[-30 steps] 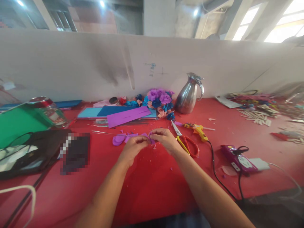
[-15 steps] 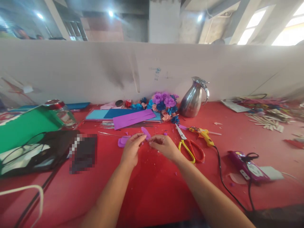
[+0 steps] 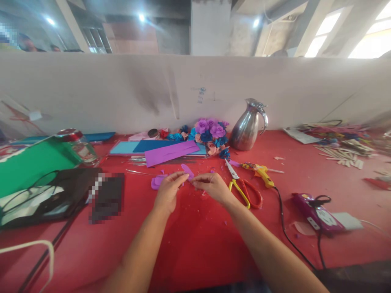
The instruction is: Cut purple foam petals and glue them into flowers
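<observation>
Between my hands, over the red table (image 3: 195,244), is a small purple paper petal (image 3: 187,171). My left hand (image 3: 169,189) pinches it between thumb and fingertips. From the other side my right hand (image 3: 212,186) meets its lower end with thumb and fingers pressed together. More cut purple paper petals (image 3: 157,182) lie just left of my left hand. Scissors (image 3: 244,187) with one yellow and one red handle rest slightly open beside my right hand. Behind my hands a purple paper strip (image 3: 171,153) lies on blue sheets (image 3: 125,147).
Finished paper flowers (image 3: 212,132) are heaped near the steel jug (image 3: 247,126). On the right lie a yellow glue gun (image 3: 264,175) with its black cord and a purple power strip (image 3: 316,215). A dark bag (image 3: 76,183) and a glass jar (image 3: 81,146) are on the left.
Both hands keep almost the same place around the purple petal. My right fingers have shifted very slightly. The whole view has moved a little.
</observation>
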`<state>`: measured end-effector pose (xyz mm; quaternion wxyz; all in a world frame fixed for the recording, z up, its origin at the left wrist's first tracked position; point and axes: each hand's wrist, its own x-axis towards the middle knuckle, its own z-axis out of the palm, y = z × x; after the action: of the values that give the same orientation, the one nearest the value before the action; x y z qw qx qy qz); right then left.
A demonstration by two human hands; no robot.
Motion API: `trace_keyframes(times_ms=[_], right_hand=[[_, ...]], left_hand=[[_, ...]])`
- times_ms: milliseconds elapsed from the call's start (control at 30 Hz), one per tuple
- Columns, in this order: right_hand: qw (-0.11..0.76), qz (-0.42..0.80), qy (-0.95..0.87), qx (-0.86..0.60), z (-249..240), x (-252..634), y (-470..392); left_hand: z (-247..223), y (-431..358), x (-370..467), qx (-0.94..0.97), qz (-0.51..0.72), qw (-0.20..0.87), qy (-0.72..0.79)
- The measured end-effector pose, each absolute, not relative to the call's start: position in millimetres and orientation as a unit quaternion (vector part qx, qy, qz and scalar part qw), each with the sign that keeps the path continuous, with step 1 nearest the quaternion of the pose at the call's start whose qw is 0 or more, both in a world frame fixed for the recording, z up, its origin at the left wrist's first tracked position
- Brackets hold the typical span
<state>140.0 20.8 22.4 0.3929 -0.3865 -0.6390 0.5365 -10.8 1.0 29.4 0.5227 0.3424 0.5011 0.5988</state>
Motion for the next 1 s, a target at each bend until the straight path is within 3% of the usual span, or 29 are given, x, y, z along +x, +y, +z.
trace_keyframes(times_ms=[533, 1000], right_hand=[[0.428, 0.589, -0.565, -0.389, 25, 134, 16], [0.471, 0.546, -0.563, -0.404, 22, 129, 15]], left_hand=[[27, 1, -8, 0.33, 0.616, 0.531, 0.479], [29, -4, -1, 0.302, 0.614, 0.573, 0.452]])
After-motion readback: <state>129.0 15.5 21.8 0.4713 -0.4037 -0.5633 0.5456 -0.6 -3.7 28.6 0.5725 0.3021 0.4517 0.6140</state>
